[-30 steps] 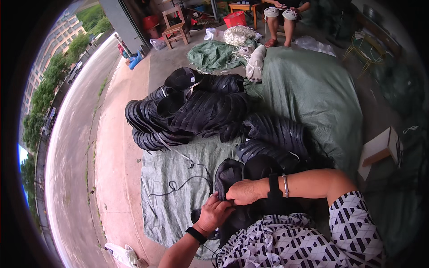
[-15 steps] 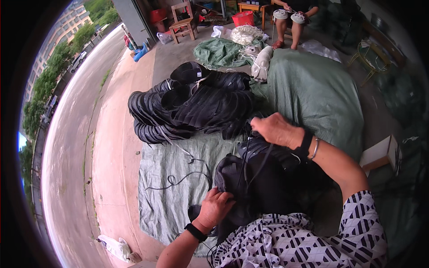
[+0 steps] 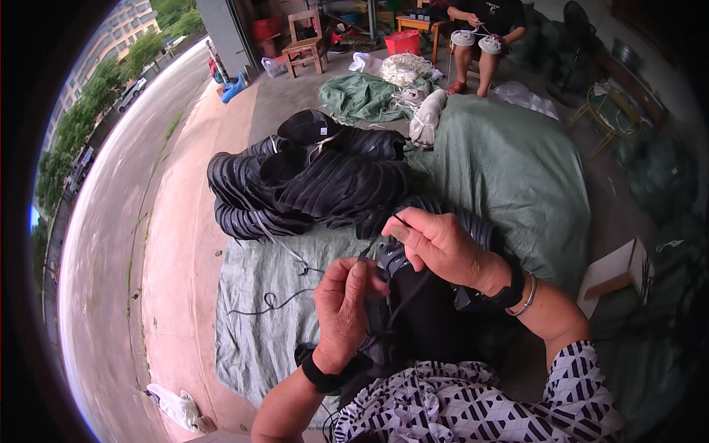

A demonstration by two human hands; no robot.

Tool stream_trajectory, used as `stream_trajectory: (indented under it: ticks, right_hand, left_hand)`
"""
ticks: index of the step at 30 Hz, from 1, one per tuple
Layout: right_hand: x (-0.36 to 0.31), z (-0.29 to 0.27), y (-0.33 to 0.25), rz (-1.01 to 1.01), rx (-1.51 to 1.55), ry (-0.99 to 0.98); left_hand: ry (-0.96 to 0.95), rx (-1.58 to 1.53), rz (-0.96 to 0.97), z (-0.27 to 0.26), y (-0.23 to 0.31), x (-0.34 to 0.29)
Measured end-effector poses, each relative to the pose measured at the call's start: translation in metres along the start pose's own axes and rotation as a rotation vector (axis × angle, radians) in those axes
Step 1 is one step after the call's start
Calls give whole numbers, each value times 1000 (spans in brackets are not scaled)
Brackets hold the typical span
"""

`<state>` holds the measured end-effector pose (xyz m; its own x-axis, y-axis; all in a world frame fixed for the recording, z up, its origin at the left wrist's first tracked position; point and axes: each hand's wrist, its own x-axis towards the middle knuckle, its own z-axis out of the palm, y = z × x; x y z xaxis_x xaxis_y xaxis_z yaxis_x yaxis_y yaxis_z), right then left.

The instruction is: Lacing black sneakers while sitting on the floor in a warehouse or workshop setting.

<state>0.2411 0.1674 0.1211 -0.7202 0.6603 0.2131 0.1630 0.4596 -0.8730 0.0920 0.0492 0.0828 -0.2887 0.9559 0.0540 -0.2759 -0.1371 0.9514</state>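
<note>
My left hand [image 3: 341, 306] is closed in a pinch on a black shoelace [image 3: 408, 301]. Just above and to its right, my right hand [image 3: 452, 251] pinches the lace too, and a short length runs between the two sets of fingertips. Below the hands, over my lap, lies a black shoe upper [image 3: 378, 348], mostly lost against dark cloth. Beyond them, a big pile of nested black shoe uppers [image 3: 340, 181] rests on a green woven sheet [image 3: 251, 288]. More black uppers [image 3: 476, 230] are partly hidden behind my right wrist.
A green tarp-covered heap [image 3: 509, 162] rises at the right, with a cardboard box [image 3: 617, 273] beside it. White cords [image 3: 406, 70] and a wooden chair [image 3: 303, 44] are farther back. A seated person [image 3: 480, 37] there holds light-coloured shoes.
My left hand has left the shoe upper's edge and risen to the lace. My right hand has come lower and nearer to it. The view has shifted slightly.
</note>
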Motion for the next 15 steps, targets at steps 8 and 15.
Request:
stream_trajectory:
  ticks: [8, 15]
  right_hand:
    - [2, 32, 7, 255, 647, -223]
    - [4, 58, 12, 210, 805, -116]
  left_hand:
    - [102, 109, 113, 4, -6, 1]
    - [136, 23, 151, 3, -14, -5]
